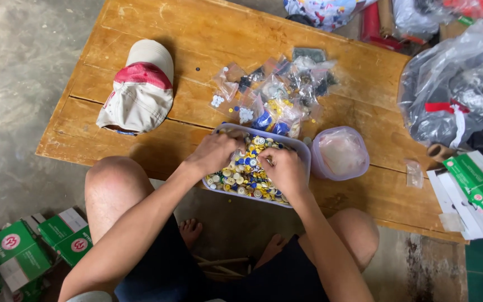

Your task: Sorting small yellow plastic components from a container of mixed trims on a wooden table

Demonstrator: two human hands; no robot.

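Observation:
A rectangular pale lilac tub (305,150) full of small round buttons (243,174) in blue, yellow and white sits at the near edge of a low wooden table (208,33). My left hand (214,152) rests inside the tub's left end, fingers curled into the buttons. My right hand (284,169) is in the tub's right half, fingers bent and pinching among the buttons. What each hand holds is hidden by the fingers. Just behind the tub lies a heap of small clear bags (278,89) holding sorted buttons.
A white and red cap (141,86) lies on the table's left. A round lilac container (341,153) stands right of the tub. Green and white boxes (479,193) and a large plastic bag (457,84) crowd the right; more green boxes (29,246) sit on the floor.

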